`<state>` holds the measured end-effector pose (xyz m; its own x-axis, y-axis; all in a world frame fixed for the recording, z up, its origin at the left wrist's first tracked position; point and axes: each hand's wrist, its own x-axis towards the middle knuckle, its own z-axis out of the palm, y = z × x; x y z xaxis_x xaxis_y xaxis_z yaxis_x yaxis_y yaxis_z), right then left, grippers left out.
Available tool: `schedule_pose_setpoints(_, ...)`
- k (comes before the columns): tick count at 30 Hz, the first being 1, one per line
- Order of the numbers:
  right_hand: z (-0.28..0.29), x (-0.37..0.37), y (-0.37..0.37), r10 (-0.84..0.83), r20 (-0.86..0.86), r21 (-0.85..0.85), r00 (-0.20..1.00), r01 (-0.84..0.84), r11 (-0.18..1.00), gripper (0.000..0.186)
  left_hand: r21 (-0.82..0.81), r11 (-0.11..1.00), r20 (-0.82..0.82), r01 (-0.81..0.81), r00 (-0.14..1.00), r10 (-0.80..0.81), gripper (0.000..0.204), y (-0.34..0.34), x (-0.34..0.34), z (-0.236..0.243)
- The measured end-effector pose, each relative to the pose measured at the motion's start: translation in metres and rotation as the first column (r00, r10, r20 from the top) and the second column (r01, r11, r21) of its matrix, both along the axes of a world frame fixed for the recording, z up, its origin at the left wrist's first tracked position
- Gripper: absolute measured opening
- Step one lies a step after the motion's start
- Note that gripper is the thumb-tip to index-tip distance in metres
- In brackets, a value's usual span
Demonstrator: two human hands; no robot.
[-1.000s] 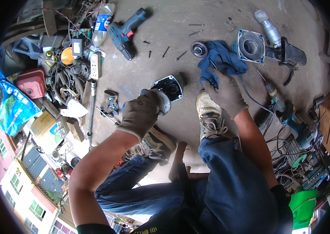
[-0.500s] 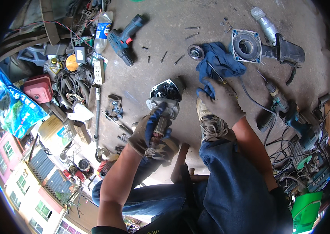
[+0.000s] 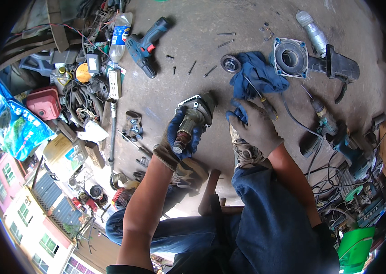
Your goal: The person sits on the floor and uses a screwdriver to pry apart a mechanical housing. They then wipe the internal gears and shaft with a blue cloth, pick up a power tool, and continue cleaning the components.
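My left hand [image 3: 183,137], in a grey and blue work glove, is closed around a power-tool gear housing [image 3: 198,108] with a motor armature [image 3: 185,133] sticking out of it. The armature's shaft end points toward me, and the housing's square flange faces away. My right hand [image 3: 258,127], gloved too, hovers over my shoe with its fingers bent and apart and nothing visible in them. Beside it lies a screwdriver [image 3: 268,108], its tip on a blue cloth [image 3: 259,75]. A round gear [image 3: 231,64] rests at the cloth's left edge.
Several bolts [image 3: 192,67] lie scattered on the concrete floor near a cordless drill [image 3: 147,48]. A tool body with a square flange [image 3: 291,57] sits at the back right. Power tools and cables [image 3: 334,169] crowd the right; a power strip [image 3: 115,84] and clutter line the left.
My left hand has turned the housing, so its gear-filled open face no longer shows and the armature points up at me. My right hand has shifted slightly left, away from the screwdriver.
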<state>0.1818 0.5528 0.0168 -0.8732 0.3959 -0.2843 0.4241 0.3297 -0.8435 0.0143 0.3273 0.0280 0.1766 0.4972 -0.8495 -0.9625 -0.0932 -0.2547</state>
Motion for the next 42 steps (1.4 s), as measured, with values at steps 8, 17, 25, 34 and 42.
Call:
schedule_pose_setpoints(8, 0.044, -0.021, -0.017, 0.216, -0.202, 0.097, 0.955, -0.200, 0.975, 0.069, 0.168, 0.983, 0.014, -0.079, 0.997, 0.078, 0.062, -0.014, -0.004, -0.010)
schedule_pose_setpoints(17, 0.079, -0.074, -0.067, 0.669, 0.201, 0.347, 0.716, -0.691, 0.635, 0.076, -0.086, 0.909, -0.884, 0.407, 0.390, -0.259, 0.048, -0.021, 0.018, 0.021)
schedule_pose_setpoints(25, 0.087, -0.086, -0.092, 0.516, 0.161, 0.298, 0.841, -0.540, 0.787, 0.071, -0.798, 0.597, -0.595, 0.086, -0.273, -0.756, 0.105, -0.086, 0.004, 0.010)
schedule_pose_setpoints(34, 0.080, -0.100, -0.097, 0.457, 0.135, 0.385, 0.879, -0.472, 0.793, 0.051, -0.648, 0.721, -0.762, 0.247, -0.230, -0.606, 0.133, -0.074, 0.025, -0.076)
schedule_pose_setpoints(42, 0.080, -0.102, -0.090, 0.453, 0.200, 0.276, 0.869, -0.493, 0.825, 0.053, -0.193, 0.980, -0.981, 0.054, 0.016, -0.194, 0.125, -0.064, 0.041, -0.092)
